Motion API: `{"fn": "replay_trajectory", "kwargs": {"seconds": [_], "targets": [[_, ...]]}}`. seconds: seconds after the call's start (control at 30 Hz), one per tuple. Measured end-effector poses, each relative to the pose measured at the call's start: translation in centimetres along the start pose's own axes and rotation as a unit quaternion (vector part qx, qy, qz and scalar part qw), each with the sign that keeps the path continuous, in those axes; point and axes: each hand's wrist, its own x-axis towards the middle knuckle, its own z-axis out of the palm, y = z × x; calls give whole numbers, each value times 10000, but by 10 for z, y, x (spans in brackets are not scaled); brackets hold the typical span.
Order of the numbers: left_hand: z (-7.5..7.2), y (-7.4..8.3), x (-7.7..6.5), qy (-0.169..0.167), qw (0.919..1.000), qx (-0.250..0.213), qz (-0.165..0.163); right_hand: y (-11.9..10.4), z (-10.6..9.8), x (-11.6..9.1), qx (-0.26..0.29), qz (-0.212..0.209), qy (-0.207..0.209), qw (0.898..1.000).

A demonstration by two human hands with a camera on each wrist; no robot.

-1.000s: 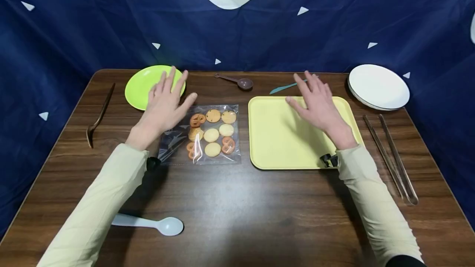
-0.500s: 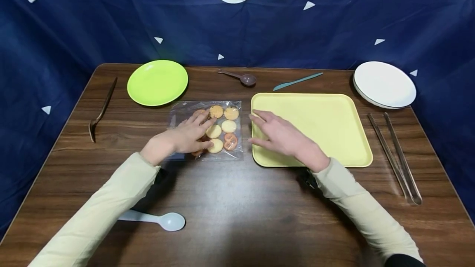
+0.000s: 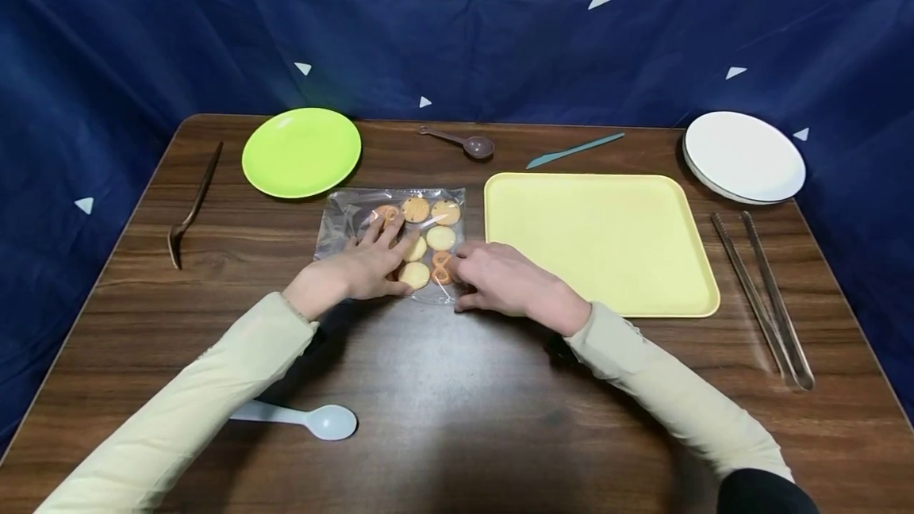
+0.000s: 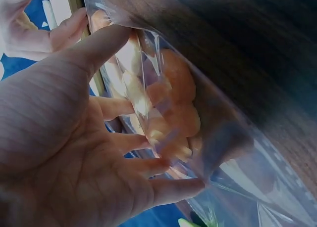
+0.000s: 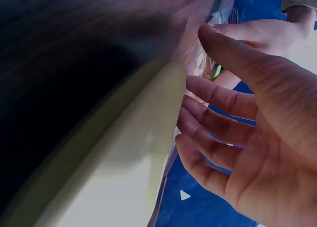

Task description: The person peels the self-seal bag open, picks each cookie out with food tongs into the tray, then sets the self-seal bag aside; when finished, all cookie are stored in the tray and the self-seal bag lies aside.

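Observation:
A clear plastic bag of cookies (image 3: 441, 238), some round and some pretzel-shaped, lies at the table's middle left in the head view. My left hand (image 3: 360, 266) touches it from the left, fingers spread over several cookies. In the left wrist view the left hand's fingers (image 4: 163, 190) reach onto the bag's film. At the bag's right edge, my right hand (image 3: 503, 280) has its fingertips near or on the plastic; contact is hard to tell. The right wrist view has that hand's thumb (image 5: 223, 46) apart from the bent fingers, beside the yellow tray (image 3: 600, 244).
A green plate (image 3: 301, 153) and a dark fork (image 3: 193, 209) are at the left. A brown measuring spoon (image 3: 477, 147) and teal knife (image 3: 574, 151) lie at the back. White plates (image 3: 744, 155) and metal tongs (image 3: 767, 304) stand right. A pale spoon (image 3: 330, 422) lies in front.
Both hands have come down and inward. The left moved from near the green plate onto the cookie bag; the right moved from above the tray to the bag's right edge.

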Motion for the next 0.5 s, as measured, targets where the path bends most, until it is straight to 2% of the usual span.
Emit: {"fn": "replay_trajectory", "kwargs": {"seconds": [0.2,0.37,0.5], "targets": [[0,1,1,7,10000,-49,19,1,0,1,-11,-63,-107,9999],[1,1,0,58,9999,-83,44,2,2,0,145,-203,-20,9997],[1,1,0,86,9999,-39,41,1,4,2,23,-338,33,9994]]}}
